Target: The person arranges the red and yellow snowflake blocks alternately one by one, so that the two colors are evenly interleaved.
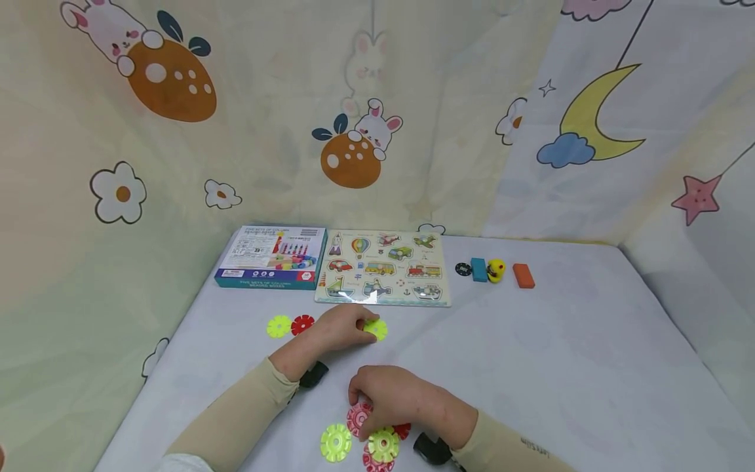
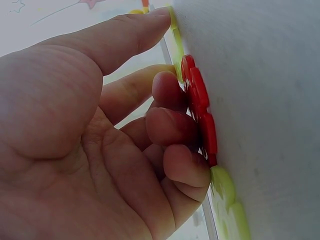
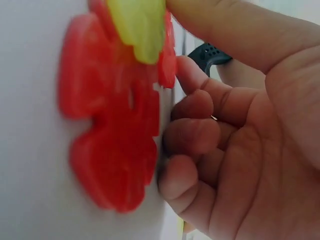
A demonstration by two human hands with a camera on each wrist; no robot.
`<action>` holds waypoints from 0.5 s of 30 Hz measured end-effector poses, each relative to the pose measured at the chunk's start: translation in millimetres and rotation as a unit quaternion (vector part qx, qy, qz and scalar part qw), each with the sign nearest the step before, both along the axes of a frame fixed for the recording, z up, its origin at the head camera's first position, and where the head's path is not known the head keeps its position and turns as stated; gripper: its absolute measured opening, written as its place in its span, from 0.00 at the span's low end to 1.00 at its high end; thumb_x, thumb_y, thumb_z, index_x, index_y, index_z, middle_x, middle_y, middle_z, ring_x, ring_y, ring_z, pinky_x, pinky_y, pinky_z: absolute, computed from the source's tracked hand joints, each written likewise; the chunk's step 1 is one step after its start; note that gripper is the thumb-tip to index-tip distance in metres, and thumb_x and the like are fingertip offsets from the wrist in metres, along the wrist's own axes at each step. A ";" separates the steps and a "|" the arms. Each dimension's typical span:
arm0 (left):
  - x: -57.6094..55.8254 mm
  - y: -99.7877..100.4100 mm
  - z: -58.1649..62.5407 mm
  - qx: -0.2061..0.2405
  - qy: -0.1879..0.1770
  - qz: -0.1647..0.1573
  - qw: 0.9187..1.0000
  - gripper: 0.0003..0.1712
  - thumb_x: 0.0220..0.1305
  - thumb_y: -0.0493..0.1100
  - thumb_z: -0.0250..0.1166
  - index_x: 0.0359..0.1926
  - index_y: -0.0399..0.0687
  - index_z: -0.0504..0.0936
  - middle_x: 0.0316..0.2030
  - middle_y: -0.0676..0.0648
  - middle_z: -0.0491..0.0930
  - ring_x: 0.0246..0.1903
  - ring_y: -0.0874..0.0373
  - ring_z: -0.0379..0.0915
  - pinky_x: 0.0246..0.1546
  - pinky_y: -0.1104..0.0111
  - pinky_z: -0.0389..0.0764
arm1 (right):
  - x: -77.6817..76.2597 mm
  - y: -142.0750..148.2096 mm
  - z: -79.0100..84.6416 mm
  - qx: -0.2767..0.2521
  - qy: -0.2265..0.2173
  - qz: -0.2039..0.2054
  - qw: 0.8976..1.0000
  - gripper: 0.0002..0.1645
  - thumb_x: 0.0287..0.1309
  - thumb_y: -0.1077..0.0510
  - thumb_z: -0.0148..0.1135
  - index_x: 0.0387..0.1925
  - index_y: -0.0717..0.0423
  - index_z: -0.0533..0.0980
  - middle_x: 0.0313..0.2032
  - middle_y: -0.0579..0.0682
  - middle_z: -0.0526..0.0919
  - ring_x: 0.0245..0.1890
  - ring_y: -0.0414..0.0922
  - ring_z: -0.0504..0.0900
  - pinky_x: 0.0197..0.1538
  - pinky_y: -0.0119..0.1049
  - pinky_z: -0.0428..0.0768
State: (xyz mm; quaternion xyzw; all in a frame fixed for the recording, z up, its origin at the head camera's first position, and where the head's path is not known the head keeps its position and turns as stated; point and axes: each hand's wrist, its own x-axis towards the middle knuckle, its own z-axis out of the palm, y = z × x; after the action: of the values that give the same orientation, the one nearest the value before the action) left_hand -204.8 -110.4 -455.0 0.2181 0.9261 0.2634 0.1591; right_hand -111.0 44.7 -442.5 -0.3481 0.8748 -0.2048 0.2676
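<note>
My left hand (image 1: pixel 345 328) pinches a yellow-green notched plastic disc (image 1: pixel 376 329) between thumb and index finger, flat on the table. Its other fingers curl over a red disc (image 2: pixel 202 107), with a further yellow-green disc (image 2: pixel 227 200) beside that one. Left of this hand lie a yellow-green disc (image 1: pixel 279 326) and a red disc (image 1: pixel 302 324). Nearer the front, my right hand (image 1: pixel 392 396) has thumb and index finger at opposite edges of a red disc (image 1: pixel 358 418). Under its thumb side, a yellow-green disc (image 1: pixel 383 445) overlaps other red discs (image 3: pixel 112 130). Another yellow-green disc (image 1: pixel 335 443) lies left of them.
Along the back of the white table (image 1: pixel 560 367) are a boxed set (image 1: pixel 271 255) and a vehicle picture board (image 1: pixel 383 267). Right of them stand a small black disc (image 1: pixel 463 269), a blue block (image 1: pixel 479 269), a yellow duck (image 1: pixel 496 270) and an orange block (image 1: pixel 523 276).
</note>
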 end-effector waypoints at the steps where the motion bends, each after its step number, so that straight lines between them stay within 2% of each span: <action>1: 0.0 0.0 0.2 0.001 -0.001 0.001 1.000 0.27 0.52 0.53 0.71 0.55 0.55 0.81 0.20 0.52 0.71 0.24 0.60 0.67 0.25 0.68 0.65 | 0.6 -0.5 0.3 0.003 0.001 0.000 1.000 0.20 0.38 0.40 0.76 0.30 0.39 0.76 0.29 0.34 0.71 0.29 0.33 0.69 0.33 0.29 0.70; 5: 0.8 -0.4 1.1 0.005 -0.004 0.005 1.000 0.28 0.52 0.53 0.71 0.55 0.54 0.81 0.20 0.52 0.71 0.24 0.59 0.68 0.25 0.67 0.66 | 2.9 -0.9 2.0 0.001 -0.002 -0.008 1.000 0.19 0.39 0.42 0.76 0.27 0.39 0.74 0.26 0.35 0.71 0.27 0.33 0.69 0.30 0.29 0.70; 8: 1.5 -0.6 1.2 0.011 -0.005 0.005 1.000 0.28 0.52 0.53 0.72 0.55 0.54 0.81 0.20 0.52 0.72 0.24 0.59 0.68 0.25 0.67 0.67 | 4.0 0.7 5.3 -0.018 -0.026 -0.017 0.999 0.16 0.41 0.45 0.76 0.25 0.39 0.73 0.23 0.35 0.73 0.26 0.34 0.70 0.29 0.28 0.71; 12: 1.8 -0.8 0.8 0.013 -0.006 0.003 1.000 0.28 0.52 0.53 0.71 0.55 0.54 0.81 0.19 0.52 0.71 0.23 0.59 0.68 0.24 0.68 0.66 | 2.8 6.8 13.6 -0.069 -0.077 -0.022 0.994 0.13 0.45 0.49 0.74 0.25 0.39 0.75 0.22 0.36 0.76 0.24 0.35 0.73 0.28 0.29 0.73; 15: 1.4 -1.4 0.1 0.012 -0.004 0.004 1.000 0.28 0.52 0.54 0.72 0.55 0.55 0.81 0.20 0.52 0.71 0.24 0.59 0.68 0.25 0.67 0.66 | -1.3 15.3 25.5 -0.118 -0.119 -0.025 0.986 0.12 0.47 0.53 0.73 0.32 0.40 0.76 0.26 0.37 0.78 0.25 0.36 0.75 0.29 0.30 0.76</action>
State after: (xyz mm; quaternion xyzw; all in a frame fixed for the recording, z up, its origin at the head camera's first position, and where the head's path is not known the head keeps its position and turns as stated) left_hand -203.4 -111.9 -454.8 0.2156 0.9232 0.2755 0.1594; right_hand -112.3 60.0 -417.0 -0.3284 0.8149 -0.3528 0.3219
